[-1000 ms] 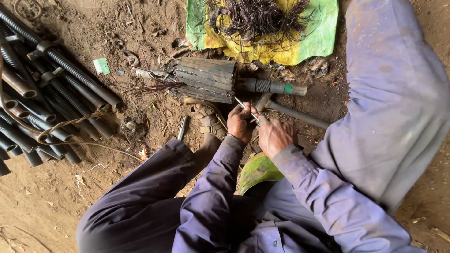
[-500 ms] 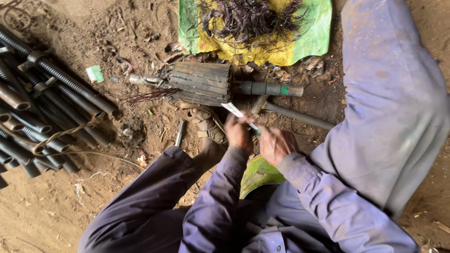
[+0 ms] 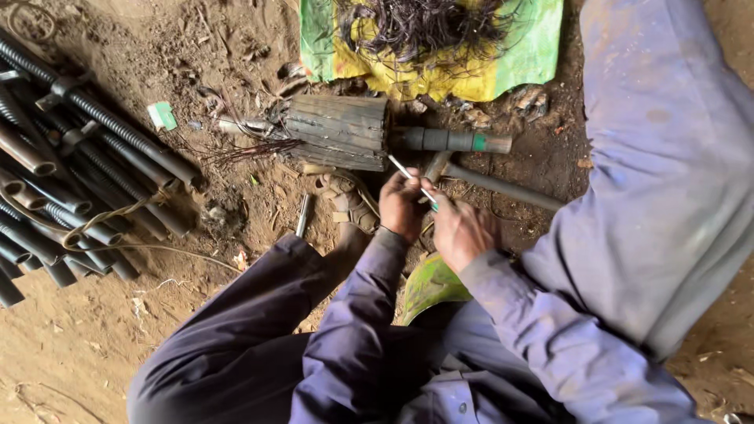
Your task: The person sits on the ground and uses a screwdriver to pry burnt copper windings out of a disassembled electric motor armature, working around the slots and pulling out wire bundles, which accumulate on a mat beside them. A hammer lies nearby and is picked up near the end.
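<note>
Both hands meet just below the right end of a rusty cylindrical motor rotor [image 3: 338,129] lying on the dirt. My left hand [image 3: 400,208] and my right hand [image 3: 462,229] together pinch a thin pale rod-like tool [image 3: 407,171]. Its tip points up-left toward the rotor's end face. The rotor's dark shaft [image 3: 452,141] sticks out to the right, with frayed wires trailing from its left end. A hammer [image 3: 496,185] lies on the ground just beyond my fingers, its head close to the shaft.
A heap of dark stripped wire [image 3: 428,27] lies on a yellow-green sack [image 3: 534,59] at the top. Black pipes and rods [image 3: 78,165] are stacked at left. A sandalled foot [image 3: 345,200], a short metal pin [image 3: 302,216] and a green scrap [image 3: 428,286] lie near my knees.
Both hands stay together on the thin tool below the rotor's right end, shifting only slightly. The view has drifted a little; rotor and hammer have not moved.
</note>
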